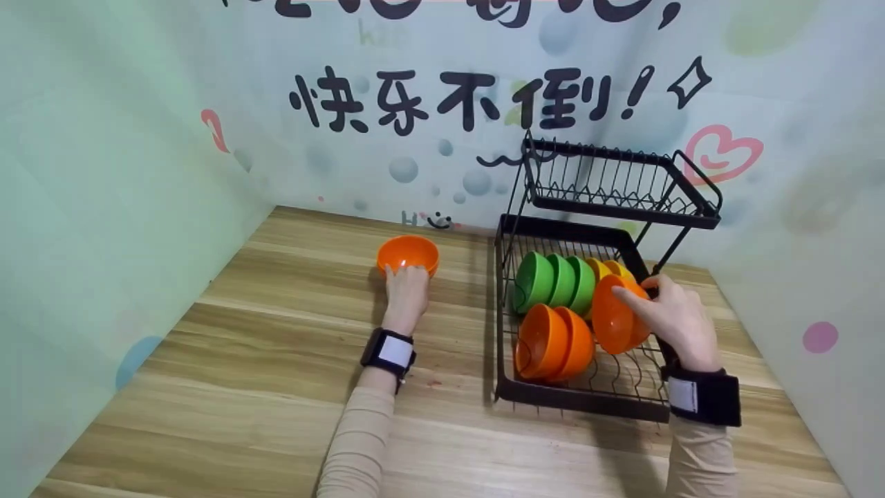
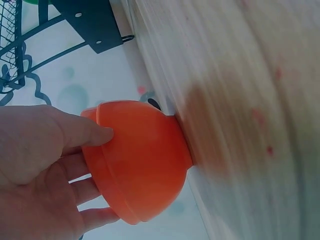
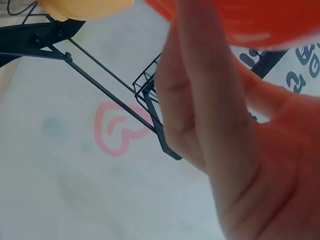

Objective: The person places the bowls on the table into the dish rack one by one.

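On the table at centre left stands an orange bowl [image 1: 408,247], upright. My left hand [image 1: 406,294] grips its near rim, thumb outside and fingers over the edge. In the left wrist view the orange bowl [image 2: 145,160] shows a double rim line; whether a second bowl nests in it I cannot tell. My right hand [image 1: 681,321] holds another orange bowl [image 1: 612,315], tilted on its side, at the right of the black dish rack [image 1: 581,398]. Two orange bowls [image 1: 543,342] lean together in the rack's front left, left of that held bowl.
Behind the orange bowls, the rack's lower level holds green bowls [image 1: 536,283] and yellow bowls [image 1: 619,268], standing on edge. A wire upper shelf [image 1: 622,207] overhangs the back. Printed cloth walls [image 1: 429,180] enclose the wooden table [image 1: 263,332].
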A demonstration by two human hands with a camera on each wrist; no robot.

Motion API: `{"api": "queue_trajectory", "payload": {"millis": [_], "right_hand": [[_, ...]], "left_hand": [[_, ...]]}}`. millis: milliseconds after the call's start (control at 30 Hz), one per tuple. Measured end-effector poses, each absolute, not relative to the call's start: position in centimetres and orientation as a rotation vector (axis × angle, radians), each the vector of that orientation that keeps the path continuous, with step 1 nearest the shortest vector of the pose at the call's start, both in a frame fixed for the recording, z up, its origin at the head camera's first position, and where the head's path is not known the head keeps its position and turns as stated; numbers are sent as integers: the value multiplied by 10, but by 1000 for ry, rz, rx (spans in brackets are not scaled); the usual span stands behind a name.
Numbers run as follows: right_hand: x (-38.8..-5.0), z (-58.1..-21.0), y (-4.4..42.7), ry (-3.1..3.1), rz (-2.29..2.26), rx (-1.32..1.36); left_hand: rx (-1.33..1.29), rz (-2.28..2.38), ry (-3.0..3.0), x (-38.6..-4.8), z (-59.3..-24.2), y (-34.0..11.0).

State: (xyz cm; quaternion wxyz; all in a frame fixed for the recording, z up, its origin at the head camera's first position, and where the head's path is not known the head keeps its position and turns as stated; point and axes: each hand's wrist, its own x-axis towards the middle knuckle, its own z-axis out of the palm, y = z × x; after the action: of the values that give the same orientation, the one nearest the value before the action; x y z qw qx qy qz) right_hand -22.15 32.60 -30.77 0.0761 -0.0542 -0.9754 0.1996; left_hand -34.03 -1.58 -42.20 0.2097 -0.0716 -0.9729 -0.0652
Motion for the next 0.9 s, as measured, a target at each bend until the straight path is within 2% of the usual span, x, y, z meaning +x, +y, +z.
{"api": "queue_trajectory", "payload": {"millis": [900], "right_hand": [[-234, -322, 313, -3277, 494, 4]], "left_hand": [[-208, -186, -2657, -339, -425, -16]]}}
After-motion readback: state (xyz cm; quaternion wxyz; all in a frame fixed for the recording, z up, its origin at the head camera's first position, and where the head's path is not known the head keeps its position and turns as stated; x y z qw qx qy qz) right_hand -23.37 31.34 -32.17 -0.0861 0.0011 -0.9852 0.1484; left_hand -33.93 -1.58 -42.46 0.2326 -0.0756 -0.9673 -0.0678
